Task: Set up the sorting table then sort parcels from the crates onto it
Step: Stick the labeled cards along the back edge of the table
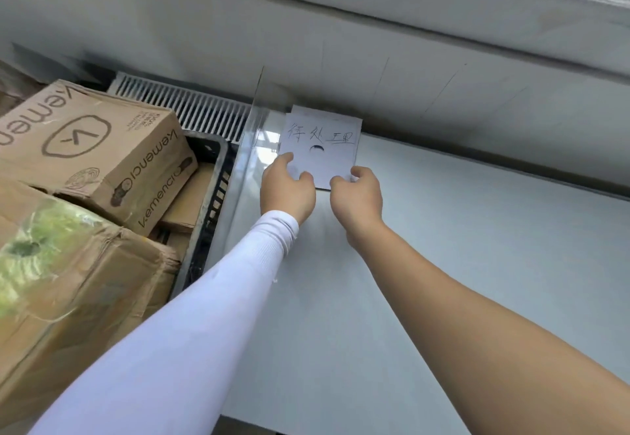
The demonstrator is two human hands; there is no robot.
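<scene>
both hands are up at the centre of the frame, working a white paper sign (322, 148) that lies at the far edge of the white worktop (443, 264), right against the wall. the sign is close to square, its long axis running slightly away from the camera, and its handwritten line reads upright from here, running left to right across the top half. a small dark arc mark sits just below the writing.

the left hand (288, 189), at the end of a white sleeve (191, 315), has its grip on the sign's lower left corner, thumb on top and fingers curled at the edge. the right hand (358, 195), bare-armed, pinches the lower right corner, fingers bent over the paper.

the sign's near edge is hidden behind both hands, and whether a second sheet lies under it is hard to tell. a clear divider panel (259, 120) stands just left of the sign. at left of the frame, a black crate (218, 195) holds brown cardboard boxes (102, 155); the nearest box is cut off by the frame and blurred.
</scene>
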